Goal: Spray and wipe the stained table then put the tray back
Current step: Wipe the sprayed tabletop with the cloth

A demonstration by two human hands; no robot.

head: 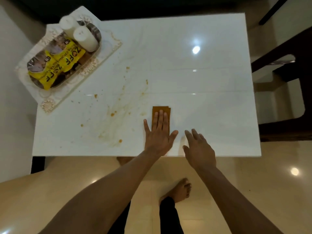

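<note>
Left grip (158, 132) flat, fingers straight, pressing the cloth (161, 109); right grip (199, 147) open, seemingly hovering beside.

The left hand (159, 132) hides the cloth's (166, 110) near part.

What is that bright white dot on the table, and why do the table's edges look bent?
In the head view, the dot is a lamp's glare on the glossy table; another glints on the floor. The wide-angle lens bends the edges. The right hand looks slightly blurred.
</note>
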